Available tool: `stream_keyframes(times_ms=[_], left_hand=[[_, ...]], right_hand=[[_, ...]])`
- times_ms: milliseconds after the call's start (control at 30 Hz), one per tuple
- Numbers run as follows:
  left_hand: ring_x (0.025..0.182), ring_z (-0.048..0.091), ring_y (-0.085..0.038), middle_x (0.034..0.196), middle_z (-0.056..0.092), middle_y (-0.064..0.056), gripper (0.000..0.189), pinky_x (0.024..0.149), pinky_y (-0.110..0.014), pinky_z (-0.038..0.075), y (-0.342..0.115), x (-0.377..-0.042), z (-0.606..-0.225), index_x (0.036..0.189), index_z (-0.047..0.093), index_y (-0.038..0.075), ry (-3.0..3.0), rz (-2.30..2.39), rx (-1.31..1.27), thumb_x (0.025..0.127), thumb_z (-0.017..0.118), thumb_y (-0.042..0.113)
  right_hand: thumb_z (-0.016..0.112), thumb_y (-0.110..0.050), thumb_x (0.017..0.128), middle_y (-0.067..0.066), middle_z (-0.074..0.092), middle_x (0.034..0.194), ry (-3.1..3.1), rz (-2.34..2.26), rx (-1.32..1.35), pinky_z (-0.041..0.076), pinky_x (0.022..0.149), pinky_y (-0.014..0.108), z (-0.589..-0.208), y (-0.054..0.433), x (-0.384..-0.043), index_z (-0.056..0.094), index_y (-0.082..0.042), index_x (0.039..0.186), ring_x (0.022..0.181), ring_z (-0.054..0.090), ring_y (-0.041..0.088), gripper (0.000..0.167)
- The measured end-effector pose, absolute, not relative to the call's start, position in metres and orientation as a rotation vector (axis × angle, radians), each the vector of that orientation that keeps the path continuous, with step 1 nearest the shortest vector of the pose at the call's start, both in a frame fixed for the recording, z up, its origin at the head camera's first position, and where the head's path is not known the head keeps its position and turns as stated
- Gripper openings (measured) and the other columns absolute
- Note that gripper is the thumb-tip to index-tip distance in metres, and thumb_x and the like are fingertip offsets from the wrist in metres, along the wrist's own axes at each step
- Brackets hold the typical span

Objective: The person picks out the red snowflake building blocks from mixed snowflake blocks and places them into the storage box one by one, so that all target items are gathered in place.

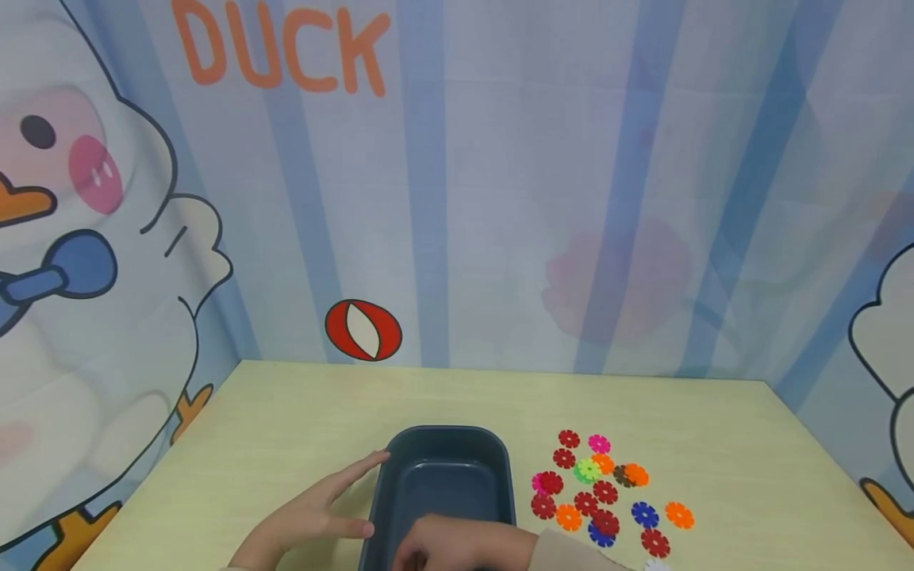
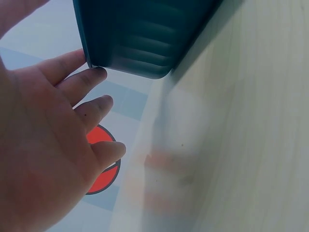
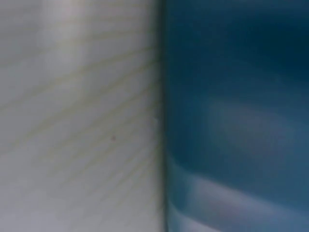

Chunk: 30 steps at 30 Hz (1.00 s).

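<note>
A dark blue rectangular tray [image 1: 511, 485] stands on the table in the head view, its near end cut off by the frame. My left hand [image 1: 307, 511] lies along its left side with fingers extended, fingertips and thumb at the rim. From the left wrist, two fingertips meet the edge of the tray [image 2: 135, 34], while the other fingers spread loosely below. Over the tray's near part reaches my right hand [image 1: 446, 546], its fingers bent downward. The frame edge hides those fingertips, and I cannot tell whether they hold anything. The right wrist view shows only the blurred tray wall [image 3: 236, 121].
Several flower-shaped plastic discs [image 1: 585, 503] in red, orange, blue, pink, green and brown lie scattered right of the tray, some overlapping. A whitish disc [image 1: 657, 565] shows at the bottom edge. Behind the pale wooden table [image 1: 300, 396] hangs a printed curtain [image 1: 500, 198].
</note>
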<state>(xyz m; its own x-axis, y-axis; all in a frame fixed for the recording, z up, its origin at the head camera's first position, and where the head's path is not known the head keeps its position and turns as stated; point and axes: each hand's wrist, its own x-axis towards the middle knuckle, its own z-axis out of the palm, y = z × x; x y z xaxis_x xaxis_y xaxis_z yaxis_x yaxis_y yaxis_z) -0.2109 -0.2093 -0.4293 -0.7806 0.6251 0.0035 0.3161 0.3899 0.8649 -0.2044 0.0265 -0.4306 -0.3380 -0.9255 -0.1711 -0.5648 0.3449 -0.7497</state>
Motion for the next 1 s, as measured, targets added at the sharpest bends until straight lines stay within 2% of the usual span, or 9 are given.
stream_keyframes(times_ms=[167,267,300,433,533,667,700,767,1000], left_hand=[[0.141,0.019,-0.047,0.156,0.025,-0.019,0.073,0.102,-0.075,0.02,-0.209,-0.211,-0.43,0.152,0.029,0.015,2.325,1.348,0.811,0.091,0.067,0.027],[0.142,0.019,-0.044,0.156,0.026,-0.018,0.073,0.102,-0.075,0.02,-0.21,-0.211,-0.43,0.152,0.029,0.015,2.332,1.347,0.822,0.091,0.067,0.026],[0.143,0.02,-0.038,0.156,0.026,-0.018,0.073,0.103,-0.074,0.02,-0.21,-0.212,-0.43,0.152,0.029,0.016,2.333,1.349,0.825,0.091,0.067,0.026],[0.139,0.023,-0.001,0.156,0.027,-0.016,0.073,0.103,-0.073,0.021,-0.211,-0.212,-0.431,0.152,0.03,0.017,2.336,1.353,0.846,0.09,0.067,0.024],[0.135,0.022,0.008,0.156,0.027,-0.016,0.072,0.103,-0.073,0.022,-0.212,-0.213,-0.432,0.152,0.03,0.018,2.332,1.354,0.853,0.091,0.067,0.024],[0.143,0.022,-0.025,0.157,0.026,-0.016,0.072,0.103,-0.073,0.022,-0.211,-0.213,-0.433,0.152,0.029,0.018,2.329,1.346,0.844,0.091,0.067,0.025],[0.143,0.022,-0.027,0.157,0.026,-0.016,0.073,0.103,-0.073,0.022,-0.211,-0.213,-0.432,0.152,0.029,0.018,2.332,1.342,0.842,0.091,0.067,0.026],[0.141,0.02,-0.042,0.156,0.027,-0.017,0.073,0.103,-0.073,0.022,-0.211,-0.213,-0.432,0.152,0.03,0.017,2.337,1.334,0.83,0.09,0.067,0.028],[0.142,0.021,-0.045,0.156,0.027,-0.018,0.075,0.102,-0.075,0.021,-0.21,-0.212,-0.431,0.152,0.03,0.017,2.343,1.33,0.793,0.089,0.067,0.032]], right_hand=[[0.063,0.0,0.087,0.01,0.072,0.084,2.032,-0.784,-1.277,0.049,0.065,0.009,-0.432,0.026,-0.204,0.071,0.004,0.103,0.066,0.051,-0.01,0.019],[0.063,0.0,0.087,0.011,0.072,0.084,2.034,-0.779,-1.279,0.049,0.065,0.009,-0.431,0.026,-0.204,0.071,0.004,0.103,0.066,0.05,-0.01,0.018],[0.063,-0.001,0.087,0.011,0.072,0.083,2.039,-0.773,-1.287,0.048,0.065,0.009,-0.431,0.026,-0.204,0.071,0.004,0.103,0.066,0.05,-0.01,0.018],[0.063,0.001,0.086,0.012,0.072,0.084,2.038,-0.774,-1.302,0.048,0.065,0.008,-0.431,0.026,-0.205,0.071,0.004,0.103,0.066,0.05,-0.011,0.019],[0.062,0.004,0.085,0.014,0.072,0.086,2.024,-0.786,-1.298,0.048,0.066,0.008,-0.429,0.027,-0.206,0.07,0.005,0.104,0.067,0.05,-0.011,0.02],[0.061,0.005,0.086,0.012,0.072,0.087,2.005,-0.844,-1.265,0.049,0.069,0.009,-0.425,0.03,-0.207,0.07,0.004,0.105,0.07,0.052,-0.011,0.022],[0.06,0.005,0.086,0.011,0.072,0.087,2.006,-0.856,-1.264,0.049,0.07,0.01,-0.423,0.031,-0.207,0.071,0.004,0.105,0.07,0.053,-0.011,0.021],[0.061,0.004,0.088,0.007,0.071,0.086,2.01,-0.877,-1.255,0.05,0.072,0.01,-0.419,0.034,-0.208,0.071,0.002,0.106,0.071,0.054,-0.01,0.021],[0.067,0.0,0.088,0.001,0.07,0.086,1.982,-0.991,-1.158,0.051,0.072,0.014,-0.401,0.047,-0.213,0.07,0.0,0.109,0.074,0.057,-0.006,0.021]])
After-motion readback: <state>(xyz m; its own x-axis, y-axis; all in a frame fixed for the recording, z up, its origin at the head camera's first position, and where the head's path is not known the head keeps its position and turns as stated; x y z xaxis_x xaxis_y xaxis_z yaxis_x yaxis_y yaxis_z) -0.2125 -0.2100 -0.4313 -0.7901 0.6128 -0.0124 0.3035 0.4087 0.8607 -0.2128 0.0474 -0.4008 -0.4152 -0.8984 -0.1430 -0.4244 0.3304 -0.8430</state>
